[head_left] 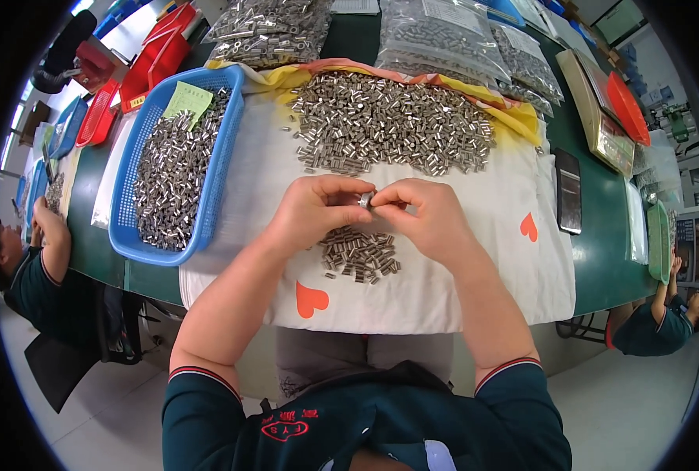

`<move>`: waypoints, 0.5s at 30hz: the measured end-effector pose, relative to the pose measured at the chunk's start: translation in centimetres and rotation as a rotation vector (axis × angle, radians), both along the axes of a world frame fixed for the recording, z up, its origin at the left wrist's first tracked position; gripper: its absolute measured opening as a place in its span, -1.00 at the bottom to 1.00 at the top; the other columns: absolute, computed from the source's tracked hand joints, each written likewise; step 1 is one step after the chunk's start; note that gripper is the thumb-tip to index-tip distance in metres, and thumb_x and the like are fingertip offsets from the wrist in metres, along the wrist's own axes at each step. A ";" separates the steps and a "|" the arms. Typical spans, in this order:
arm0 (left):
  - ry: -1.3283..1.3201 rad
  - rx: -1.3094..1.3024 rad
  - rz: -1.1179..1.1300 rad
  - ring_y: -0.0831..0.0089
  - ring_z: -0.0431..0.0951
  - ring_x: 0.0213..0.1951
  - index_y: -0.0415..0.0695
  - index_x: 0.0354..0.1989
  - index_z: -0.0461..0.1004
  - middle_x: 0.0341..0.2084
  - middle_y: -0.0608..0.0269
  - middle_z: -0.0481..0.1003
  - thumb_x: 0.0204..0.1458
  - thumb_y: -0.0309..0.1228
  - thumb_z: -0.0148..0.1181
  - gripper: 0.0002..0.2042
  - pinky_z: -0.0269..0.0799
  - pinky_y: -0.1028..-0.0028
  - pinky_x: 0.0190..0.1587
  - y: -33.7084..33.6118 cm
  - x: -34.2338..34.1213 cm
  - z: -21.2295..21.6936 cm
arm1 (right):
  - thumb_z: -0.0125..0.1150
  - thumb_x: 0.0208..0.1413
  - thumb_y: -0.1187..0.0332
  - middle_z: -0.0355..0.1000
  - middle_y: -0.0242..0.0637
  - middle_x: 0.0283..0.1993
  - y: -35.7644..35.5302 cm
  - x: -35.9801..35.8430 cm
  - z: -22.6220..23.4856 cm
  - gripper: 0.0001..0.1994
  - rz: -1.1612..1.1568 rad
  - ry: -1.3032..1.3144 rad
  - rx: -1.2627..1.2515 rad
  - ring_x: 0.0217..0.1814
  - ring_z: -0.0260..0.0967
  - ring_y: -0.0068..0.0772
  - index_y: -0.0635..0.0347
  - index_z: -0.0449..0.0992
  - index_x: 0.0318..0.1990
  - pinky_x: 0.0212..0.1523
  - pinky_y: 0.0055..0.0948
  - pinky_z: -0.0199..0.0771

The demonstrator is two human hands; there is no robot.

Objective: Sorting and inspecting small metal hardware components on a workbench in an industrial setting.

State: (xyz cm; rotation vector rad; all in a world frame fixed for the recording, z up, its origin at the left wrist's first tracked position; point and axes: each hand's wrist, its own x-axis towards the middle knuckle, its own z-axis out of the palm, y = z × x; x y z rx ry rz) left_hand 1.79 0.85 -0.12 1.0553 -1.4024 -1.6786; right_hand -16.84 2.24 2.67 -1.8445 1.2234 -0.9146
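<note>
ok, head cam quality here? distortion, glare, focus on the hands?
Head view: strong fisheye, the green table edge bows and the corners go black. Even overhead light, soft shadows. Glints on the big pile of metal sleeves. Left hand and right hand are sharp at centre; the rim is softer.

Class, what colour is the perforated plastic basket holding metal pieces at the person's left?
The perforated plastic basket is blue, seen best in the head view.
</note>
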 end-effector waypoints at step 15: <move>-0.240 -0.398 -0.378 0.42 0.50 -0.37 -0.20 -0.30 0.49 -0.38 0.21 0.51 -0.28 -0.40 0.34 -0.69 0.38 0.51 -0.25 1.1 0.1 1.5 | 0.16 -0.13 0.42 0.42 -0.31 -0.27 -2.9 1.1 1.9 -0.86 0.063 0.104 -0.190 -0.23 0.35 -0.31 0.22 0.46 -0.36 -0.19 -0.42 0.32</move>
